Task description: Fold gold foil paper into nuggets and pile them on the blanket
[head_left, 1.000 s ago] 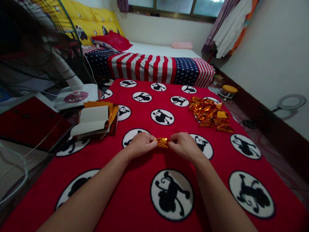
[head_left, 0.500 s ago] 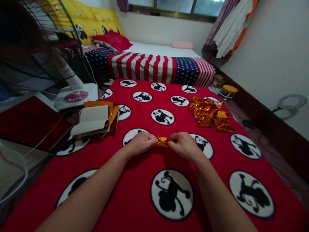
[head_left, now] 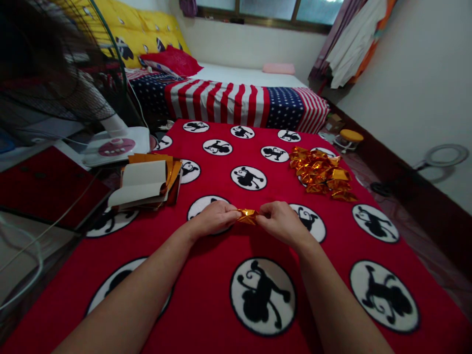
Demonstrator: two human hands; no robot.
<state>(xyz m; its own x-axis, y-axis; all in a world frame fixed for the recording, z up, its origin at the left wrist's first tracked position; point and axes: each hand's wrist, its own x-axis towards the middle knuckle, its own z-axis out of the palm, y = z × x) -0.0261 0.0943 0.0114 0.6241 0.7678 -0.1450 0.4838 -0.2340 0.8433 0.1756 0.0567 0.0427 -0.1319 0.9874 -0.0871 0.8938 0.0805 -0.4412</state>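
Between my two hands is a small folded gold foil paper ingot point(head_left: 247, 216), shiny and orange-gold. My left hand point(head_left: 216, 217) pinches its left end, thumb on top. My right hand point(head_left: 278, 221) grips the right end with thumb and curled fingers. Both are low over the red cloth point(head_left: 206, 305) with its white circles and black monkey figures; I cannot tell whether the ingot touches the cloth. To the right lies a pile of similar folded gold pieces point(head_left: 320, 172). A stack of gold and white paper sheets point(head_left: 143, 182) rests at the left.
A fan point(head_left: 114, 140) stands at the left beside a dark red board point(head_left: 47, 177) and loose white cables point(head_left: 37, 275). Behind the cloth is a bed with a striped, starred cover point(head_left: 221, 101). A yellow-topped stool point(head_left: 351, 136) stands by the right wall.
My hands and the foil ingot stay in nearly the same place. The fan head at the left has turned slightly.
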